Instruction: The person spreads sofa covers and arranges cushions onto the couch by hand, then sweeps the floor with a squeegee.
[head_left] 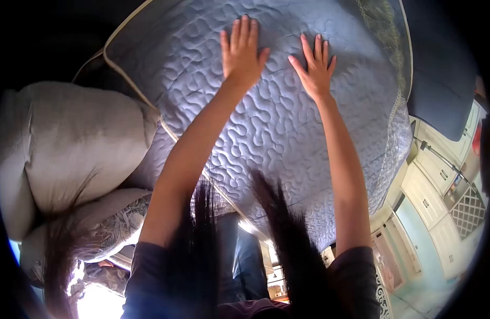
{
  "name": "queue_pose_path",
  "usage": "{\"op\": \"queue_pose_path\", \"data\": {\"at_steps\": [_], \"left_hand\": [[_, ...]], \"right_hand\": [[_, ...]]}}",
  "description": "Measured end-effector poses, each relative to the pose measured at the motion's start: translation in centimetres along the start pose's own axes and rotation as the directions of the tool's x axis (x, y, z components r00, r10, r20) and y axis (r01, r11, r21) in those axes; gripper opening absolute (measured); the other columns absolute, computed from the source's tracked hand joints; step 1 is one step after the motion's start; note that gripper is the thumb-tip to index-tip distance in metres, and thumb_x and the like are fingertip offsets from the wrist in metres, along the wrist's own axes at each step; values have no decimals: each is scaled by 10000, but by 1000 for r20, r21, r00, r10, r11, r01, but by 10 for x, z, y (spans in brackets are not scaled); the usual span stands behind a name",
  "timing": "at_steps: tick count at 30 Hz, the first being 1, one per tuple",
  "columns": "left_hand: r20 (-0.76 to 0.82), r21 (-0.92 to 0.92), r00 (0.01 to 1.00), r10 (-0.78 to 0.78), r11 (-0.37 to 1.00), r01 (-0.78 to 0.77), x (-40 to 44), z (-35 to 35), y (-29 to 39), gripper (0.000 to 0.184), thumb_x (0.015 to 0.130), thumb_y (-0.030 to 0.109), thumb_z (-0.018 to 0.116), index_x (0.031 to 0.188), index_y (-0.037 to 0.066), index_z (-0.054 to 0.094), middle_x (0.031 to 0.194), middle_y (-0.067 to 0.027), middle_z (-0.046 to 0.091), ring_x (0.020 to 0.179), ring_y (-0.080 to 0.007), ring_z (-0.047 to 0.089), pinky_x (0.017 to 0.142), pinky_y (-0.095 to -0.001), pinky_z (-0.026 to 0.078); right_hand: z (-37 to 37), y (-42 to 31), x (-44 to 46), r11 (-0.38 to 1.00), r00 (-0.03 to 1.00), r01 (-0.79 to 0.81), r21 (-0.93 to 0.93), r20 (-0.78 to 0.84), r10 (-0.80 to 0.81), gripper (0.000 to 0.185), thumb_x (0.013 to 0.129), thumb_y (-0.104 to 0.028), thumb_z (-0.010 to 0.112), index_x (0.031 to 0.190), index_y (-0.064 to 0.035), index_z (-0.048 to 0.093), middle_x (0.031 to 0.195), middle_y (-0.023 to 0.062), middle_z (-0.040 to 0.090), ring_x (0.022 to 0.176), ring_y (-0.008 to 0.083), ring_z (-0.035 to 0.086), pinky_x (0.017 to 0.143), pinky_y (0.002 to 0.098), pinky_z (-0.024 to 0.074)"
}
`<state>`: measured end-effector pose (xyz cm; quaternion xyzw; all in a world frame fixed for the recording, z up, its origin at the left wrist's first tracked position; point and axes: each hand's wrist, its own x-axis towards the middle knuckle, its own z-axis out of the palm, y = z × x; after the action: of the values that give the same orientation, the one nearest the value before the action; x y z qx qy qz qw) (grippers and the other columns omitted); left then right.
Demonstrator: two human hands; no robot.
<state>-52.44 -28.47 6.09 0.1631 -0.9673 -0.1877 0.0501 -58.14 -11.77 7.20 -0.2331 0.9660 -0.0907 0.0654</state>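
Note:
A grey-blue quilted cover (255, 122) with a wavy stitched pattern, pale piped edge and a lace-like strip on its right side spreads in front of me. My left hand (243, 56) lies flat on its upper part, fingers stretched out and thumb apart. To the right, my right hand (316, 69) rests on the same cover with its fingers spread. Neither hand grips anything. Both arms reach forward at full length. What lies under the cover is hidden.
At left bulges a beige sofa cushion (85, 143), with patterned fabric (117, 218) below it. White cabinets (425, 196) and a lattice panel (468, 212) stand at right. A dark padded surface (441, 80) is at upper right. Dark hair (282, 223) hangs into view.

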Motion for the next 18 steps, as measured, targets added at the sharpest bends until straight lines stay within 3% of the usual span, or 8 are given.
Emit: {"op": "queue_pose_path", "data": {"at_steps": [2,5,7,9,11,18], "left_hand": [[21,-104,994,103,989,-101,18,15,25,627,745,393,396,1212,47,162,1266,-122,133,1177,-260,93,927,-454,59],[-36,-33,999,30,999,-31,57,21,50,647,736,389,405,1208,24,155,1261,-128,150,1169,-285,111,937,-417,81],[-228,-46,972,-61,998,52,83,12,63,531,713,246,461,1149,-2,287,1203,-205,245,1120,-300,243,893,-356,250],[-277,21,960,-52,998,60,100,30,65,535,691,239,465,1141,5,294,1200,-200,240,1110,-318,240,901,-382,223],[-345,-10,931,-117,993,121,116,39,73,658,724,390,414,1196,-3,175,1249,-139,185,1157,-304,143,938,-402,104],[-196,55,977,-88,993,101,131,37,70,581,727,347,399,1178,11,254,1231,-121,247,1153,-253,196,930,-396,140]], "right_hand": [[0,11,25,1000,998,-29,5,-53,29,627,656,-559,423,1192,-287,243,1274,104,130,1170,282,112,891,521,57],[3,24,59,998,994,-60,-1,-95,60,726,582,-617,458,1193,-300,228,1277,125,92,1169,319,63,878,544,30],[-4,17,68,999,997,-45,-14,-59,44,723,591,-626,438,1198,-309,208,1280,124,81,1168,326,59,873,548,32],[3,23,68,998,997,-65,-25,-46,63,720,592,-631,431,1197,-310,210,1282,126,62,1172,322,21,870,551,7],[5,29,72,994,995,-95,55,-19,96,725,577,-604,476,1191,-311,225,1284,121,43,1172,319,2,872,549,-15],[-20,29,84,970,969,-177,169,201,142,713,611,-496,528,1207,-288,197,1288,106,-23,1173,303,-66,885,517,-70]]}}
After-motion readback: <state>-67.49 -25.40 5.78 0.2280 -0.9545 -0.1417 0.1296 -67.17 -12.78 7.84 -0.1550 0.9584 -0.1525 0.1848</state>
